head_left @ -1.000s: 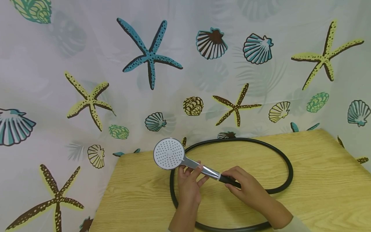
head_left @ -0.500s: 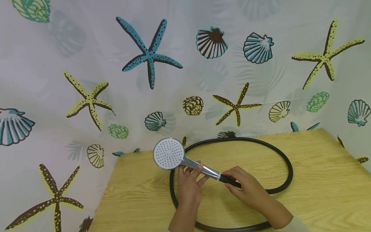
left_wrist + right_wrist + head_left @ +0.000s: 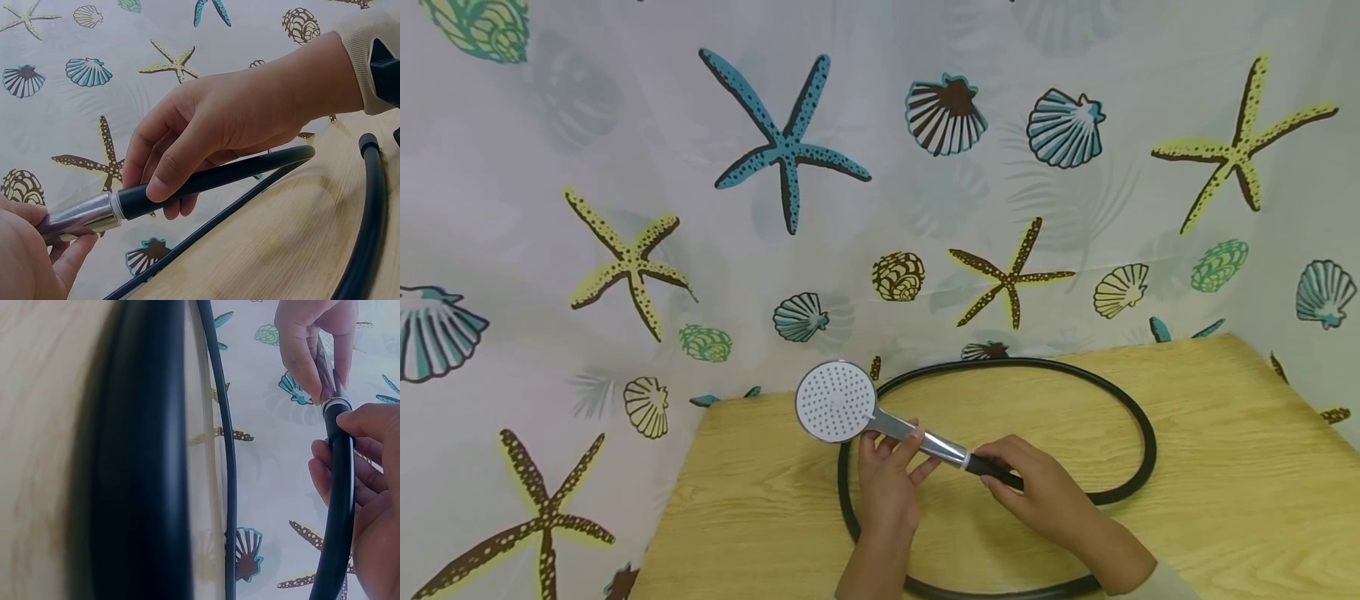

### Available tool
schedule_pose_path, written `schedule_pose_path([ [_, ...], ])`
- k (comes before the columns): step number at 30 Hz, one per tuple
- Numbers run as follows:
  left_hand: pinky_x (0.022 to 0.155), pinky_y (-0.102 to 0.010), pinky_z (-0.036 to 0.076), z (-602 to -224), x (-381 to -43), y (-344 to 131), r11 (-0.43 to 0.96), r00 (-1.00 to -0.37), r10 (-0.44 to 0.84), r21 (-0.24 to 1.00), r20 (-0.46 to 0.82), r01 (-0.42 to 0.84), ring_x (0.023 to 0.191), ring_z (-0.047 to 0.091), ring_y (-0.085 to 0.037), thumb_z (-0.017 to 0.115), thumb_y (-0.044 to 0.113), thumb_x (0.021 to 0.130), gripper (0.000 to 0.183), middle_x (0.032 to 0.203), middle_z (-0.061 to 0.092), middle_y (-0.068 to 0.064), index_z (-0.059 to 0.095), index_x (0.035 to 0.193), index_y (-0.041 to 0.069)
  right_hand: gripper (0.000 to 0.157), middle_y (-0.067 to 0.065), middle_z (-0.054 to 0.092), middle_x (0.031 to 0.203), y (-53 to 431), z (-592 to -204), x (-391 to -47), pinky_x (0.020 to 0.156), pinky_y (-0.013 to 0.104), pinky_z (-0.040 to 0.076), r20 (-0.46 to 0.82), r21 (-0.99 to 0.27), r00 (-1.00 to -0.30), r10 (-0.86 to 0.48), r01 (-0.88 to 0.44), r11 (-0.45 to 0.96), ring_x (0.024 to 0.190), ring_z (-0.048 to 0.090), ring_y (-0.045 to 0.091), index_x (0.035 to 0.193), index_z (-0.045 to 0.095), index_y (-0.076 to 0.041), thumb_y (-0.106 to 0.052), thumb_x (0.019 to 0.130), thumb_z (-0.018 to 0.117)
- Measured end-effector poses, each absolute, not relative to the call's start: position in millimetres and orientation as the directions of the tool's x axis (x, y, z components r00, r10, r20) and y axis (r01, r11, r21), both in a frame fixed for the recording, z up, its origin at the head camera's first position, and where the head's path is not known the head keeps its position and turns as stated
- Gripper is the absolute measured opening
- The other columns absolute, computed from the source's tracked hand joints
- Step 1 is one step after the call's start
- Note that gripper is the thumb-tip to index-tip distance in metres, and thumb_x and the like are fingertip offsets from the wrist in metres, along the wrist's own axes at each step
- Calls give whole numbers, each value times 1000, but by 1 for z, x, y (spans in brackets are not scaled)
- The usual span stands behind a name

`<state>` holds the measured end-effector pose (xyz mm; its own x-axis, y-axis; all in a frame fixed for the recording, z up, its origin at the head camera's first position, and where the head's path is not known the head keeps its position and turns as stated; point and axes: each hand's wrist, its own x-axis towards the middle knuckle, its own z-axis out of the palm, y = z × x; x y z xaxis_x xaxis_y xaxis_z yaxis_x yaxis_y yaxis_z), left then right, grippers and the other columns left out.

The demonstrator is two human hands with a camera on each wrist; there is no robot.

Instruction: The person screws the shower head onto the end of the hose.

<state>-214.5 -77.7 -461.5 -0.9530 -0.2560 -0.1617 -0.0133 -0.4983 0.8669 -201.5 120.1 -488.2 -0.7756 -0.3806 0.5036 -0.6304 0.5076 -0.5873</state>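
— We've one shower head (image 3: 836, 402) held by our left grip (image 3: 887, 496), one black hose (image 3: 1149, 450) pinched in our right grip (image 3: 1047, 497)!
— And behind that right grip, some hose hides from us!

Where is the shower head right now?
In the head view, the shower head is just below and left of centre, its handle held by the left hand.
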Motion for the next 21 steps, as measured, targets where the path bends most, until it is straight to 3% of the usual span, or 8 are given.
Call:
schedule_pose_path([
  [9,78,-46,62,-464,-215,-78,-503,-953,-255,864,-162,-13,103,68,-23,72,5,85,47,118,60,-14,47,124,13,29,-11,63,106,120,-486,-200,79,26,59,480,-602,-792,-377,-610,515,92,62,1,117,62,-20,-16,89,70],
  [21,79,-46,62,-465,-216,-79,-503,-949,-253,864,-185,-34,98,69,-19,72,3,84,47,115,61,-12,48,123,13,37,-11,60,108,117,-492,-201,80,23,59,503,-595,-781,-372,-624,506,93,61,3,116,61,-18,-11,83,76],
])
